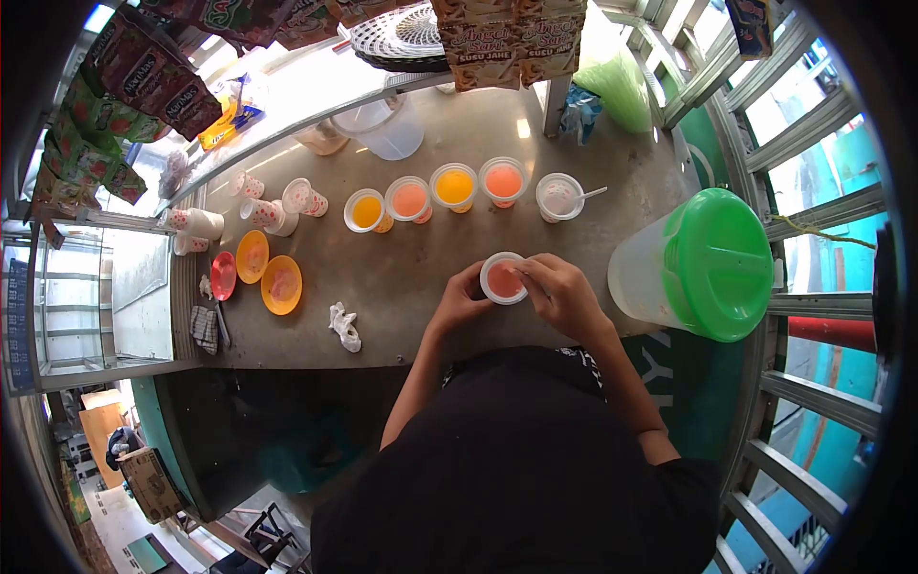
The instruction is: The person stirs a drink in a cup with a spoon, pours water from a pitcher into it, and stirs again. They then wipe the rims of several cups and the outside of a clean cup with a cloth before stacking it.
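A plastic cup of pink drink [504, 278] stands on the metal counter [402, 277] close to my body. My left hand [464, 298] is wrapped round its left side. Over the cup's right rim, my right hand [555, 292] is closed in a pinch; what its fingertips hold dips into the cup and is too small to name. Beyond are cups of orange drink [366, 211] and pink drink [408, 200] in a row, and at its right end a pale cup [555, 197] with a white spoon [592, 192] leaning in it.
A large container with a green lid [722, 263] stands at the right. At the left are stacked patterned cups [258, 211], orange plates [281, 285], a red dish [223, 275] and a crumpled tissue [345, 327]. Sachets [478, 43] hang above the far edge.
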